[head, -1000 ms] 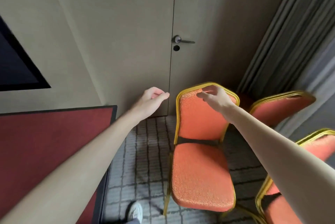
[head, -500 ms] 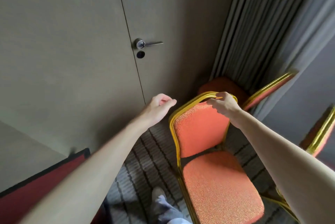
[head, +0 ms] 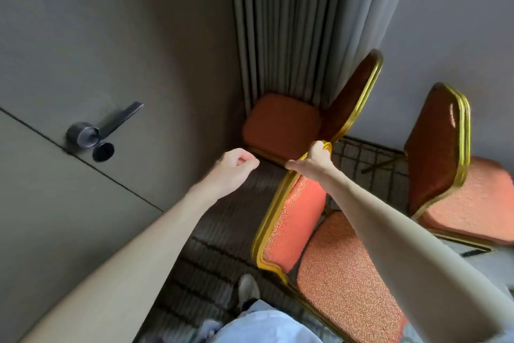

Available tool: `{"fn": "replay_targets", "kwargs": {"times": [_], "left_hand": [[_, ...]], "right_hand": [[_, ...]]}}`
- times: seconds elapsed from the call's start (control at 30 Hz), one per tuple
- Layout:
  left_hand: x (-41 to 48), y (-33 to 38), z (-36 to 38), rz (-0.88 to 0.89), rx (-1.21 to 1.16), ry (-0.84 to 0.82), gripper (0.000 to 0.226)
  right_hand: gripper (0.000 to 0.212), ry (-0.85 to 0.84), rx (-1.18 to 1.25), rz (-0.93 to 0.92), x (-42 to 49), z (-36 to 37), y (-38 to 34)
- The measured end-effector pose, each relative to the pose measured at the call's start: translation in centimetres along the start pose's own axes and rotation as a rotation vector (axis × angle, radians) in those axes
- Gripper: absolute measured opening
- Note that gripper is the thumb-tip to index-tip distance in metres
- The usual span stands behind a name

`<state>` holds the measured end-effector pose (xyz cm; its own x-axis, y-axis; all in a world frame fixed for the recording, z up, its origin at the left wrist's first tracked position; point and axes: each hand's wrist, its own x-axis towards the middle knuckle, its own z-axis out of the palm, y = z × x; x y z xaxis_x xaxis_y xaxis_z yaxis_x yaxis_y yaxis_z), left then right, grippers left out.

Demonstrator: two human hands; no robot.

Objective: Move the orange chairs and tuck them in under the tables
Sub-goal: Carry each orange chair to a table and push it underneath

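Whereas one second ago the right hand was only reaching for the top of the backrest, it now has it: the fingers are curled around the gold rail at the upper corner of the nearest orange chair and clamped on it. The left hand has stayed free in the air beside the chair, apart from the frame, with its fingers curled into the palm and nothing in them. The view has also turned to the right, so the door has slid to the left and the curtain now fills the top.

The chair stands on the carpet close in front of the person, its seat pointing toward the lower right. I cannot tell if its legs have left the floor. A second chair sits in the corner under the curtain, and a third chair is near the right edge.

In my judgement this means the grasp is done and the carrying can begin. No counter is in view, so the chair must first be brought away from this corner, and the task is still at an early stage
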<state>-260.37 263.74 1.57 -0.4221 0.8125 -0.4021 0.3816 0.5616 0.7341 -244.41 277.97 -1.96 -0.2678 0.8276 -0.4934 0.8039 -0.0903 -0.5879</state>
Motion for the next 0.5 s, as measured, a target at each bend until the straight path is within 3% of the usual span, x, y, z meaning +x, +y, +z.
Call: {"fn": "replay_targets", "kwargs": {"times": [0.17,0.2,0.3,0.4,0.5], "left_hand": [[7.1,2.0,1.6,0.123,0.143,-0.230,0.026],[8.3,2.3,2.5,0.151,0.186,-0.281,0.027],[10.8,3.1,4.8,0.285,0.313,-0.441,0.028],[12.6,3.7,5.9,0.476,0.443,-0.580,0.028],[14.2,3.5,5.9,0.766,0.628,-0.601,0.029]], "right_hand": [[0.102,0.009,0.110,0.133,-0.5,1.2,0.8],[0.097,-0.005,0.120,0.191,-0.5,1.6,0.9],[0.044,-0.015,0.149,0.284,-0.6,3.0,1.5],[0.034,0.003,0.216,0.360,-0.8,4.0,1.6],[0.030,0.053,0.305,0.408,-1.0,4.4,0.7]]}}
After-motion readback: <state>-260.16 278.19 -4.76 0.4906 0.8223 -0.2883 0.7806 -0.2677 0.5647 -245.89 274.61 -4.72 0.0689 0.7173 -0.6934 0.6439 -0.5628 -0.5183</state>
